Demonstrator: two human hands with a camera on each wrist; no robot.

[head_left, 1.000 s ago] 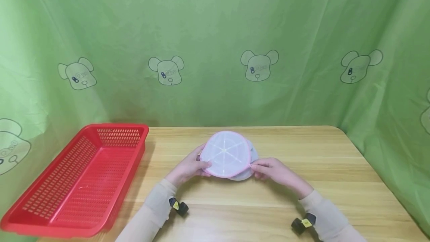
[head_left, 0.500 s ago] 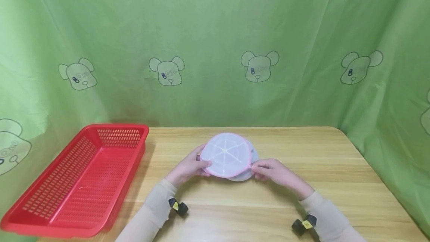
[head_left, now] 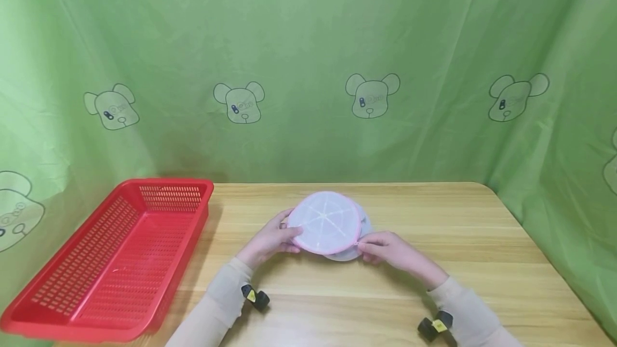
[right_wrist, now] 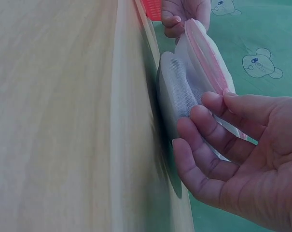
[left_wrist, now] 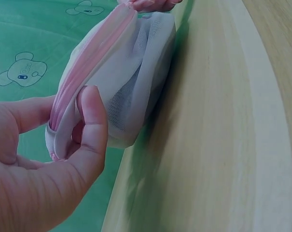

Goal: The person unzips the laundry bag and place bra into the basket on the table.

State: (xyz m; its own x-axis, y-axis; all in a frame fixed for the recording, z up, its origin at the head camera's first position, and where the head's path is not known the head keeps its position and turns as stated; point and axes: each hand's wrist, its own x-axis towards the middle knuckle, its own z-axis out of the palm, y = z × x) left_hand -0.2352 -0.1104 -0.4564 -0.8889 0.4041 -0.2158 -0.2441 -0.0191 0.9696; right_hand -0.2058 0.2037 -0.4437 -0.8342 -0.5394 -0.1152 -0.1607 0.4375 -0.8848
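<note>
A round white mesh laundry bag (head_left: 324,224) with a pink zipper (right_wrist: 208,60) round its top rim stands on the wooden table. White lines cross its flat top in a star shape. My left hand (head_left: 273,237) grips the rim at the left, thumb on top and fingers curled beneath, as the left wrist view shows. At the right front of the rim, my right hand (head_left: 390,250) pinches the zipper's small pull between thumb and index finger. Its other fingers curl loosely beside the grey mesh side (right_wrist: 177,87). The bag's inside is hidden.
A red plastic basket (head_left: 166,277) with slotted walls stands at the left of the table (head_left: 482,240). A green curtain (head_left: 299,25) printed with bear heads hangs behind and at both sides.
My right hand has moved slightly left and toward me along the bag's rim, with the zipper pull between its fingers. The bag's top has tipped down a little. My left hand keeps its grip.
</note>
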